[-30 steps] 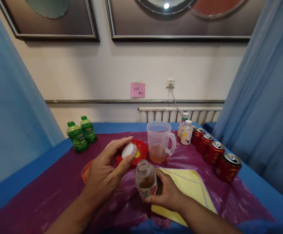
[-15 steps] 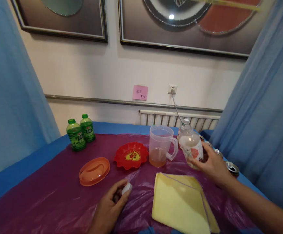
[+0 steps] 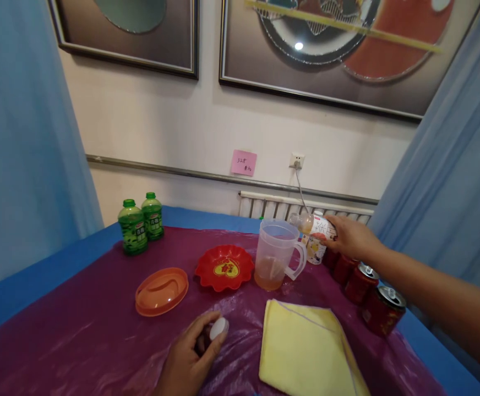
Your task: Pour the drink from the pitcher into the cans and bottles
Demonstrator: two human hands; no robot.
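My right hand (image 3: 349, 237) is closed around a clear plastic bottle (image 3: 317, 226) with a white fruit-print label. The bottle is tipped almost flat, its open mouth pointing left just behind the rim of a clear plastic pitcher (image 3: 279, 247). Some amber liquid lies at the bottom of the pitcher, whose handle faces right. Between the thumb and fingers of my left hand (image 3: 194, 349) is a white bottle cap (image 3: 219, 328), held low over the table. Another labelled bottle (image 3: 315, 253) stands partly hidden behind the held one.
An orange oval lid (image 3: 161, 292) and a red scalloped plate (image 3: 224, 268) lie left of the pitcher. Two green bottles (image 3: 134, 228) stand at the back left. Several red cans (image 3: 382, 312) line the right side. A folded yellow cloth (image 3: 306, 349) lies in front.
My right hand has raised the bottle and tipped it from nearly upright to almost flat, its mouth toward the pitcher. My left hand keeps the cap. The camera view has shifted slightly.
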